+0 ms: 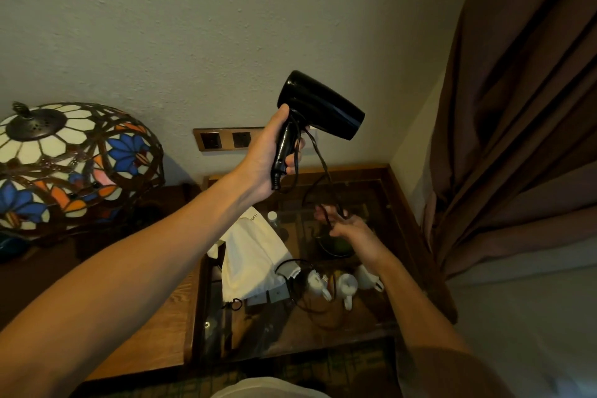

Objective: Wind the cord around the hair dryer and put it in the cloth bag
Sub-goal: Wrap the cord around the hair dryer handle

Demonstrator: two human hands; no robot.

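Nearest the camera, two bare forearms reach forward over a glass-topped wooden table (416, 223) set in the corner of a room. On the glass lies the cream cloth bag (255, 255), flat and rumpled, its dark drawstring trailing off the near edge toward the wooden surface beside it. Just right of the bag sit a few white cups (347, 287), and loops of the black cord (318, 152) rest slack on the glass among them.

Above the middle of the table, the right hand (347, 228) is low with its fingers loosely spread, palm turned up, and the cord passes across the fingers; whether any finger actually pinches it cannot be told. From there the cord rises in a loose curve toward the dryer.

Higher and farther, the left hand (271, 155) is wrapped around the handle of the black hair dryer (318, 105), fingers curled on the far side and thumb up along the near side. It holds the dryer in the air, well clear of the table, nozzle pointing right and slightly down. One turn of cord appears to cross the handle by the fingers.

Left of the arms stands a stained-glass lamp (74, 161). Behind the dryer, a brass socket plate (223, 139) sits on the pale wall, and a brown curtain (517, 107) hangs on the right.
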